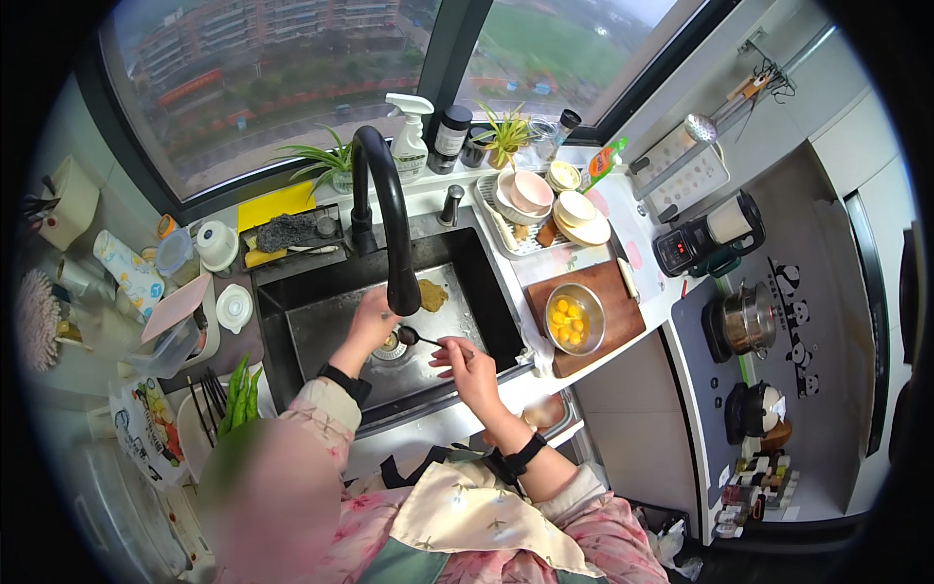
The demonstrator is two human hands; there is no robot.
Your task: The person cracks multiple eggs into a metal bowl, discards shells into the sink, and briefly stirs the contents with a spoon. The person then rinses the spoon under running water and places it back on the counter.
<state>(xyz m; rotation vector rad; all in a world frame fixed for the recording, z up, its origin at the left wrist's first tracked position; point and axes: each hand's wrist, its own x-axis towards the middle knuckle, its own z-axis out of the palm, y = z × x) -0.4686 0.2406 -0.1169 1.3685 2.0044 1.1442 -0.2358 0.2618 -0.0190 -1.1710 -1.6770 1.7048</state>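
My right hand [469, 372] is closed round the handle of a small dark spoon [410, 336], whose bowl points left over the sink. To its left, my left hand [370, 321] reaches over the black sink [336, 365] beside the tall black faucet [402, 263]. The faucet's spout partly covers the space by its fingers, so their grip is unclear. The round drain strainer [391, 348] lies below, between the hands. Farther back on the sink floor sits a yellow-brown sponge-like piece [433, 295].
Right of the sink, a steel bowl of egg yolks [574, 319] stands on a wooden cutting board [623, 326]. Behind it is a dish rack [506, 238] with stacked bowls. Green peppers [238, 394] lie at the left. A pot [744, 319] stands on the stove at the far right.
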